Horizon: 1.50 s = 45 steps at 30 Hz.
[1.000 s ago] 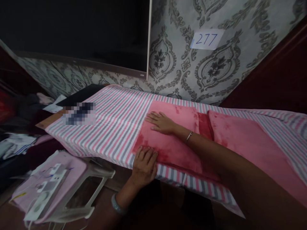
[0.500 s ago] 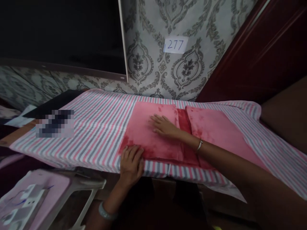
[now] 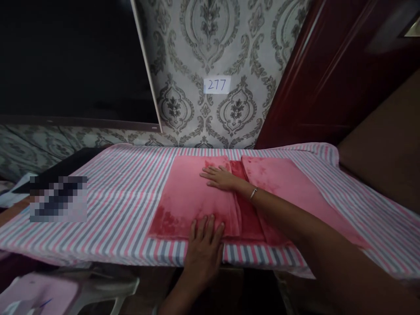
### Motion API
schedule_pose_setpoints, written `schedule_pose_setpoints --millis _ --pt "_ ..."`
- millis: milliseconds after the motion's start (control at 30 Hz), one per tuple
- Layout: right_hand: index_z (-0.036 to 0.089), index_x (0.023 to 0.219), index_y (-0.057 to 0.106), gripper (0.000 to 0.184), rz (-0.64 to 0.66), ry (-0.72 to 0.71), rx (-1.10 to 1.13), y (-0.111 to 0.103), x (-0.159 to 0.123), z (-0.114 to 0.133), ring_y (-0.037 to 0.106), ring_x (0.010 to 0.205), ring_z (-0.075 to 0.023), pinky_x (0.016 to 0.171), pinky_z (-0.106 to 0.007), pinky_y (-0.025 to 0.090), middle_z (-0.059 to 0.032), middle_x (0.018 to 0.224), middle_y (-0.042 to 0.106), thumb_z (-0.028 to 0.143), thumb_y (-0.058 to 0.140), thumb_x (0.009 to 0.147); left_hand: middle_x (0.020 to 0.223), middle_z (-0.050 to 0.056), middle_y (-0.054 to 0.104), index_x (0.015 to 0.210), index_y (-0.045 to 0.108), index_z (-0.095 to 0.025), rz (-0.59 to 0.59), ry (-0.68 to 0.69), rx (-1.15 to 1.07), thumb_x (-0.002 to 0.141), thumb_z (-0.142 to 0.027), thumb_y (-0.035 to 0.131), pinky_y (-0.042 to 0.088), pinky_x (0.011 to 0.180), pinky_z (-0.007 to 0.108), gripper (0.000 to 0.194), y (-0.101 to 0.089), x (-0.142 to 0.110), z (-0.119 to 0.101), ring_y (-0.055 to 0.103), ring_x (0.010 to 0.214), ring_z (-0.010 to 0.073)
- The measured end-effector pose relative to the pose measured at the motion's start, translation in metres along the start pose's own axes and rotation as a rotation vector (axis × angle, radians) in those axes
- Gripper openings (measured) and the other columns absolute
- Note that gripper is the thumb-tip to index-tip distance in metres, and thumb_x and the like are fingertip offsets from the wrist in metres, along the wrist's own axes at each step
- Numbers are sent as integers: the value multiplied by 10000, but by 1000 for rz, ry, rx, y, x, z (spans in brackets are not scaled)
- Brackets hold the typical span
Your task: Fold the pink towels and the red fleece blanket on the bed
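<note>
A pink cloth (image 3: 183, 192) with darker red patches, soft-looking and folded, lies flat on a striped cover (image 3: 114, 205). Its left and right parts are folded in, leaving a deep red strip (image 3: 251, 218) showing between them. On the left part, near its upper right, my right hand (image 3: 219, 177) rests palm down with fingers spread. At the near edge of that same part, my left hand (image 3: 205, 245) lies flat, its fingertips on the pink cloth and its palm over the striped cover. Neither hand grips anything.
Behind the covered table stand a patterned wall with a paper marked 277 (image 3: 217, 84) and a dark screen (image 3: 75, 65). A dark red door (image 3: 315, 87) rises at the right. A pink-topped stool (image 3: 42, 293) sits below left, and a blurred-out item (image 3: 59, 199) lies at the left.
My left hand has moved right along the near edge of the pink cloth, from its left corner. My right hand has shifted slightly toward the fold. The head view has tilted up and turned.
</note>
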State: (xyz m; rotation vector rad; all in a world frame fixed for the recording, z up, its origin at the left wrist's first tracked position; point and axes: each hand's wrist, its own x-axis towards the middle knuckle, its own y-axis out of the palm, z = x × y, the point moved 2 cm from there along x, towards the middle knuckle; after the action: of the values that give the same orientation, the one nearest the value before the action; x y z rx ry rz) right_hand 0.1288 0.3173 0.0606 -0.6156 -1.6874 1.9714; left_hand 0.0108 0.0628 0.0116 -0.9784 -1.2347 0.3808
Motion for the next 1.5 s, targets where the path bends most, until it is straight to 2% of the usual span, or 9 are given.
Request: schedule_pose_setpoints --millis 167,300,633,767,900,1067,1267,1400,1500 --pt "313 1616 338 592 -45 191 -5 -13 35 -38 218 1569 -322 1226 -647 178 -79 1704 252 511 344 1058 1486 76 589 1430 587 -247 -18 6 -9 933 -250 590 246 1208 482 497 1 -1 4 456 1398 300" --pt "320 1623 325 614 -65 329 70 -16 43 -54 241 1560 -327 1231 -632 202 -67 1701 273 542 318 1051 1476 111 589 1415 598 -227 -33 28 -21 916 -283 618 216 1229 491 502 8 -1 8 452 1397 319" --pt "277 1613 355 600 -147 411 107 -28 36 -45 163 1586 -299 1254 -601 177 -76 1712 233 502 377 1058 1448 128 615 1354 654 -207 -61 57 2 908 -235 604 248 1216 497 450 7 5 8 513 1338 320" --pt "243 1649 255 601 -272 426 113 -44 -1 -46 107 1598 -263 1263 -533 197 -80 1733 136 432 321 1082 1442 140 621 1335 677 -189 -55 51 -1 919 -207 577 276 1193 510 428 6 6 7 528 1326 336" --pt "245 1621 344 583 -367 448 65 -49 -80 -52 186 1582 -298 1238 -552 250 -100 1712 227 438 357 1071 1442 149 620 1335 682 -190 -42 56 26 923 -176 554 293 1169 535 432 7 7 6 538 1311 348" --pt "275 1625 331 594 -372 515 -12 -15 -164 -33 212 1572 -322 1193 -604 294 -116 1706 245 490 320 1071 1426 163 626 1358 673 -205 -49 56 26 922 -165 553 312 1144 550 454 5 9 4 545 1298 363" --pt "276 1611 361 589 -270 604 -64 36 -180 -2 201 1576 -318 1231 -623 191 -113 1708 230 474 387 1058 1448 155 610 1417 627 -231 -18 15 -53 930 -183 563 319 1154 551 493 5 8 2 533 1324 359" --pt "279 1604 374 576 -285 612 -32 34 -178 -1 211 1574 -313 1232 -630 184 -104 1706 239 444 404 1053 1481 146 583 1453 581 -244 -3 17 -147 963 -221 532 354 1148 552 493 1 7 5 520 1348 340" --pt "248 1606 374 574 -312 624 34 26 -179 8 230 1568 -321 1225 -636 204 -129 1696 255 411 387 1056 1521 147 542 1472 542 -236 -82 22 -239 978 -232 505 375 1153 519 496 -18 7 26 506 1378 307"
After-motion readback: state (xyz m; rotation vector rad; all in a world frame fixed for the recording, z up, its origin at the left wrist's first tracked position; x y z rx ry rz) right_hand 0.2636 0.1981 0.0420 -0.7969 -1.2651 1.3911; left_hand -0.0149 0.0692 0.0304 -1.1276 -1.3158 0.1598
